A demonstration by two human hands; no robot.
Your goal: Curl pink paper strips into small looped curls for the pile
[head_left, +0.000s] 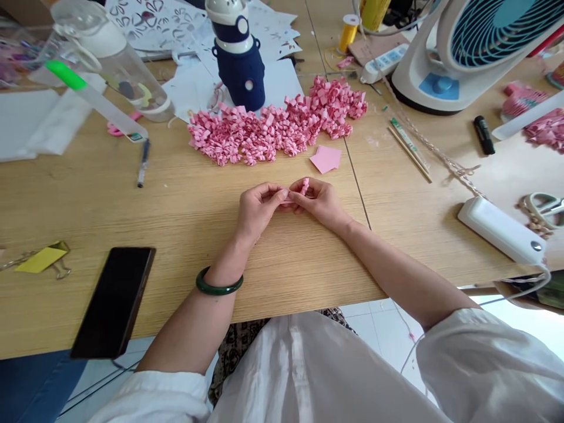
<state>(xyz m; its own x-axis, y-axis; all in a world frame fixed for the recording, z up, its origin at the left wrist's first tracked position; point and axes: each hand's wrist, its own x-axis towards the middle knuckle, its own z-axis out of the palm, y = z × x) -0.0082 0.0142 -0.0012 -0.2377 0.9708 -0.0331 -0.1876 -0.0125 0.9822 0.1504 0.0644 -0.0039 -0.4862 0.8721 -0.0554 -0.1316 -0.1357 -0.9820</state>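
Note:
Between my two hands is a small piece of pink paper, mostly covered by my fingers. My left hand pinches its left end between thumb and forefinger. The thumb and fingers of my right hand close on the other end, and a curled pink bit sticks up there. Just beyond my right hand lie some flat pink paper pieces. Farther back, a long heap of pink curled paper pieces stretches across the table.
A navy bottle stands behind the heap, with a clear bottle to its left. At the right are a fan, a white power device and scissors. A phone overhangs the table's front edge at left.

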